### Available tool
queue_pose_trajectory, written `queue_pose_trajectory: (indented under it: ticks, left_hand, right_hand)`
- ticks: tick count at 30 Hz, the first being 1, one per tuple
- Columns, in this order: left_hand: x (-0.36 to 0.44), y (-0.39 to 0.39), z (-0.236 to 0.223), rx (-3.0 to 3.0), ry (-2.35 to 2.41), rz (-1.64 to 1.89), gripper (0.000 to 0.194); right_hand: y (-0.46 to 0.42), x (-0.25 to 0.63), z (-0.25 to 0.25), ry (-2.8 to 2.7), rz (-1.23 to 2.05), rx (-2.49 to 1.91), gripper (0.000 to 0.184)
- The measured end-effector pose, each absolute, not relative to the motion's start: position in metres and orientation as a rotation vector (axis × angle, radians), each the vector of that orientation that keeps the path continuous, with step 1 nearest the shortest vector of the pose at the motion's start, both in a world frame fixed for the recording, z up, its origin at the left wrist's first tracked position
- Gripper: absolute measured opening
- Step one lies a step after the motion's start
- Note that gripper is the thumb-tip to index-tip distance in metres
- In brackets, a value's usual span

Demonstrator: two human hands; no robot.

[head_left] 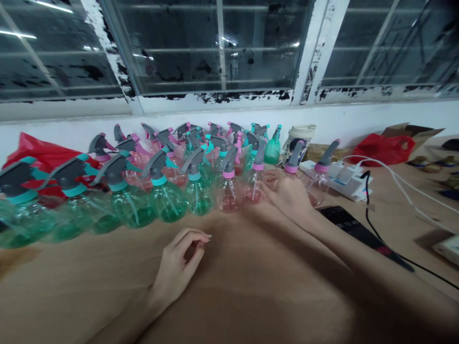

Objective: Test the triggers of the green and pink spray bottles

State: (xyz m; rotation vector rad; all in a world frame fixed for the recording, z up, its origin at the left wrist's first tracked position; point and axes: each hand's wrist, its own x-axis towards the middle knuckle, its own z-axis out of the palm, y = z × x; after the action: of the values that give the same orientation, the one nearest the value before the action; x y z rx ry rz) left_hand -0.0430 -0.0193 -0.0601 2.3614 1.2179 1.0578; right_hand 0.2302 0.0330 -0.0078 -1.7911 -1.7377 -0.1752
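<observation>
Clear plastic spray bottles (199, 198) crowd the table (251, 291); the right hand (287, 196) lies open against them, gripping nothing, and the left hand (181, 263) curls loosely, empty. A careless nudge could topple the tight rows.

Dark glass windows (215, 43) in flaking white frames (215, 100) sit above a white wall (322, 119) and a tan tabletop (71, 296).

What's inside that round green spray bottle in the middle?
The round green plastic spray bottle holds a thin see-through tube running down from its grey trigger head. The tube's top is covered, and I cannot tell whether the green is liquid.
</observation>
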Motion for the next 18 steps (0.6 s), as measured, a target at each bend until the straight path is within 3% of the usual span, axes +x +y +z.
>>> queue_pose_trajectory:
  ticks: [13, 18]
  left_hand:
    - [-0.041, -0.015, -0.059, 2.381, 1.302, 1.069, 0.011]
    - [-0.042, -0.015, -0.059, 2.381, 1.312, 1.051, 0.011]
  right_hand:
    - [0.061, 0.219, -0.009, -1.699, -0.119, -1.911, 0.059]
    - [0.073, 0.224, -0.013, -1.756, -0.069, -1.908, 0.054]
